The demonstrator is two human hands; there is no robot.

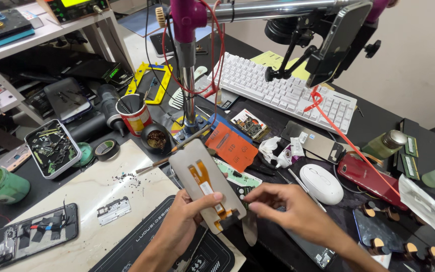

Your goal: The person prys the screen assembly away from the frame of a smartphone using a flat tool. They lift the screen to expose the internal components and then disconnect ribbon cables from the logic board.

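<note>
My left hand (179, 226) holds a grey phone screen panel (197, 176) by its lower end, its back facing up with an orange flex cable running along it. My right hand (290, 211) hovers just right of the panel's lower corner, fingertips close to the cable end, with a thin metal blade (250, 229) hanging below the fingers. An opened phone (28, 236) with exposed insides lies at the lower left on the pale work surface.
A white mouse (320, 184), red phone (368, 176) and white keyboard (288, 90) lie to the right. A stand's pole (188, 75) rises behind the panel. A red can (134, 116), tape roll (106, 148), parts tray (51, 146) and green cup (1, 184) sit to the left.
</note>
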